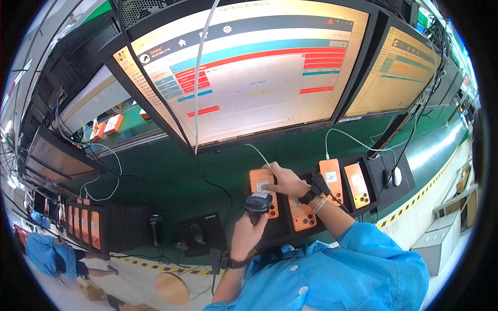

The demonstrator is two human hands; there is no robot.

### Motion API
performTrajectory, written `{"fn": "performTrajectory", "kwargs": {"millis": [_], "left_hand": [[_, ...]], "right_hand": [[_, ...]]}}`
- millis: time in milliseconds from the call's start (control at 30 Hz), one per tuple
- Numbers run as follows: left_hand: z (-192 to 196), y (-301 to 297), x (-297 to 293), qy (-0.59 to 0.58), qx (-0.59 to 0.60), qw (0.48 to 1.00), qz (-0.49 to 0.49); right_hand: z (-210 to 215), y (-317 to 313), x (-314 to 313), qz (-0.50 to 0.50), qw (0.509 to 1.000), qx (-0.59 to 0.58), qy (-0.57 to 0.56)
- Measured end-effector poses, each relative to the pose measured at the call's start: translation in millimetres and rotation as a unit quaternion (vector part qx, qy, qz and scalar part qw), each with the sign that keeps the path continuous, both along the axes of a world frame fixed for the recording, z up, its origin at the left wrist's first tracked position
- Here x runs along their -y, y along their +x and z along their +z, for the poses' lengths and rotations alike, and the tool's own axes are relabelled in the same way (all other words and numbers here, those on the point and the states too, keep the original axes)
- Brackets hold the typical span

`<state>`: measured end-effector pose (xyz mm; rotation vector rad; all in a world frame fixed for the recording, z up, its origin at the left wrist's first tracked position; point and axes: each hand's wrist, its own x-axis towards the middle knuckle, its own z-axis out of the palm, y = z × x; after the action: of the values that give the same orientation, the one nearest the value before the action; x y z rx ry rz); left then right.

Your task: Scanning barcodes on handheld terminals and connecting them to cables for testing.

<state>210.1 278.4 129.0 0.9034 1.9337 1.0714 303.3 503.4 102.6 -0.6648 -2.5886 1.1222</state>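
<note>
My left hand (246,236) is wrapped round a black handheld barcode scanner (258,203). The scanner's head is over the lower part of an orange phone (260,177) that lies back up with a white label. At that phone's upper end, the bent fingers of my right hand (288,181) close round the end of a white cable (257,152); the plug itself is hidden. Under my right wrist lies a second orange phone (303,216), partly covered. Further right are a labelled orange phone (330,179) with a cable plugged in and another orange phone (356,180).
A large monitor (249,78) stands behind the green bench, with a second monitor (394,72) to its right. A white mouse (397,176) is at the right. More orange phones (84,223) stand in a rack at the left. Loose cables hang across the monitor. Another person (49,254) is at far left.
</note>
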Motion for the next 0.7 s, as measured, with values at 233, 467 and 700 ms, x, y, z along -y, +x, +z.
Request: {"fn": "performTrajectory", "kwargs": {"millis": [233,467,700], "left_hand": [[-0.5,4.7,3.6,0.018,0.003,1.000,-0.002],[24.2,6.7,-0.2,0.004,0.122,0.992,-0.029],[21.1,-1.4,4.3,-0.008,0.123,0.992,0.001]], "right_hand": [[2.3,2.9,3.8,0.017,0.995,-0.094,0.020],[-9.9,2.9,-3.1,0.007,0.995,-0.094,0.028],[3.3,0.7,1.4,0.002,0.997,-0.080,-0.004]]}}
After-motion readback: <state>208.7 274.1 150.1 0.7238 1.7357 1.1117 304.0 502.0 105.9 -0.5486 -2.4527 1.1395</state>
